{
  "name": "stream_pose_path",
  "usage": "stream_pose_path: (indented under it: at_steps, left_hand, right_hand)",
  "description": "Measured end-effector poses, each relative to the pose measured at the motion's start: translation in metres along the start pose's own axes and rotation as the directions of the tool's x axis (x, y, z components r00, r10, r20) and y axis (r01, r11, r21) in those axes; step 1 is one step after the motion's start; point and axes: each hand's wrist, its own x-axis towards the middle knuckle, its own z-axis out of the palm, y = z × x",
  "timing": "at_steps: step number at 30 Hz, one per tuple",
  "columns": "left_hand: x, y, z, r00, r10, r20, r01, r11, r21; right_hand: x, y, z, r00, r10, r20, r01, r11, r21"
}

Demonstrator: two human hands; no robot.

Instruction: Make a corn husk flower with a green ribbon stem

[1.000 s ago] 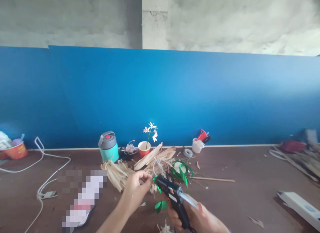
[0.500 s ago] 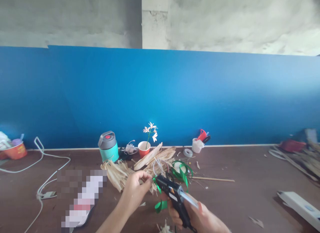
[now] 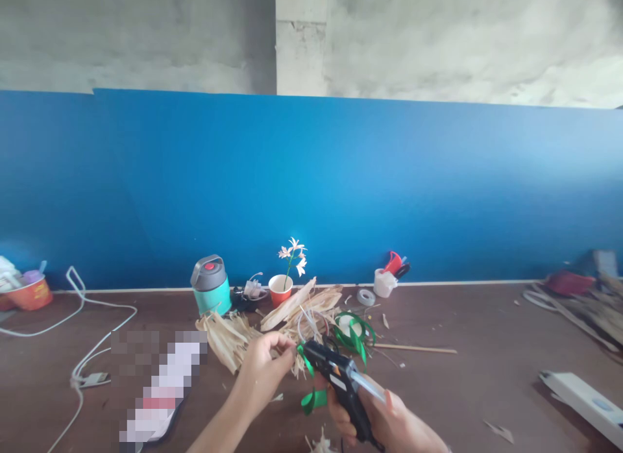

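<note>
My right hand [image 3: 389, 424] grips a black hot glue gun [image 3: 341, 381], its nozzle pointing up-left toward my left hand. My left hand [image 3: 265, 365] is pinched shut on a small piece of dried husk with a green ribbon [image 3: 307, 362] hanging from it; the ribbon curls down to the table [image 3: 477, 375]. Just behind both hands lies a pile of dried corn husks [image 3: 272, 323] and a roll of green ribbon [image 3: 354, 330].
Along the blue wall stand a teal flask [image 3: 211, 285], a red paper cup with a handmade flower [image 3: 281, 285], a tape roll [image 3: 366, 297] and a white cup with scissors [image 3: 387, 279]. A white cable [image 3: 87, 323] lies left; a white box [image 3: 581, 401] right.
The glue gun and right hand have shifted very slightly; otherwise the hands hold the same pose.
</note>
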Motion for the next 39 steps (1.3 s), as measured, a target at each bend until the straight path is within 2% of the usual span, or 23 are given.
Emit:
stream_pose_path:
  at_steps: [13, 23, 32, 35, 39]
  left_hand:
    - [0.002, -0.007, 0.0, 1.0, -0.006, 0.008, 0.006, 1.0, 0.002]
    - [0.001, -0.005, -0.001, 1.0, -0.005, 0.021, 0.005, 1.0, 0.002]
    - [0.001, -0.005, 0.001, 0.999, -0.031, 0.023, 0.031, 0.999, -0.021]
    - [0.001, -0.005, 0.0, 0.998, -0.049, 0.025, 0.05, 0.998, -0.023]
    - [0.001, -0.002, 0.0, 0.999, -0.042, 0.005, 0.042, 0.999, 0.001]
  right_hand:
    - [0.0, 0.005, -0.005, 1.0, 0.024, -0.012, -0.024, 0.999, 0.032]
    - [-0.001, -0.003, -0.001, 1.0, -0.021, 0.01, 0.021, 1.0, -0.005]
    - [-0.002, -0.005, -0.001, 1.0, 0.012, -0.016, -0.013, 0.999, -0.033]
    - [-0.003, -0.013, 0.002, 0.999, 0.03, -0.019, -0.032, 0.992, -0.123]
    - [-0.004, -0.025, 0.004, 0.998, 0.016, -0.061, -0.036, 0.939, -0.342]
